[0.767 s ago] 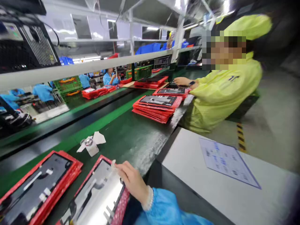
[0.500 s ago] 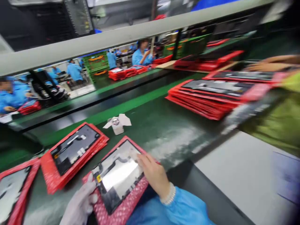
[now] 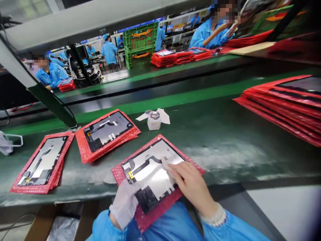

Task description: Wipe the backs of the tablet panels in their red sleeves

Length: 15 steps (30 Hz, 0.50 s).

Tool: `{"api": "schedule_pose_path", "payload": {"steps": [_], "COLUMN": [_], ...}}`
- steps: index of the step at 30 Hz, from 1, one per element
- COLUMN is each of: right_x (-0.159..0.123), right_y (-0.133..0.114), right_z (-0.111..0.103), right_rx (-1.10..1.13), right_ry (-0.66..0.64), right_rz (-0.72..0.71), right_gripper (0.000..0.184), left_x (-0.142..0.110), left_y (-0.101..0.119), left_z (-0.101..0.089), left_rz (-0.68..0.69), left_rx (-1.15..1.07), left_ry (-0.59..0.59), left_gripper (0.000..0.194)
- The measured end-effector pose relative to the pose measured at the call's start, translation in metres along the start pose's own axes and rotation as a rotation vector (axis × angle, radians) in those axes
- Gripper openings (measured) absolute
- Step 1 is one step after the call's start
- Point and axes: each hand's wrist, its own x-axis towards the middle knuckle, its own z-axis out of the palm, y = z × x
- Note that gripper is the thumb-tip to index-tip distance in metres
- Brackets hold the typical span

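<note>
Both hands (image 3: 125, 204) (image 3: 192, 185) flat, open-fingered, on the panel (image 3: 150, 172).

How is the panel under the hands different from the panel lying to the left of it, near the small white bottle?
The near panel is touched by both hands: the gloved left hand at its lower edge, the bare right hand on its shiny face. The far panel lies untouched and looks darker. The near one overhangs the belt edge; the far one lies fully on the belt. Both rest on red bubble wrap.
</note>
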Motion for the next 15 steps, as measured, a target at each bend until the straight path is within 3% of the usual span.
{"api": "schedule_pose_path", "payload": {"steps": [5,8,11,15], "right_x": [-0.001,0.005,0.018,0.046], "right_y": [-0.053,-0.043,-0.022,-0.037], "right_z": [0.027,0.028,0.014,0.014], "right_rx": [0.055,-0.083,-0.176,-0.072], "right_ry": [-0.166,-0.153,-0.180,-0.291], "right_rz": [-0.140,-0.115,-0.040,-0.053], "right_gripper": [0.018,0.015,0.015,0.016], "left_x": [0.007,0.008,0.005,0.006], "left_y": [-0.017,-0.016,-0.014,-0.019], "left_z": [-0.015,-0.014,-0.009,-0.017], "left_rz": [0.157,0.136,0.103,0.125], "left_rx": [0.176,0.137,0.107,0.148], "left_ry": [0.171,0.151,0.127,0.133], "left_gripper": [0.030,0.042,0.062,0.073]}}
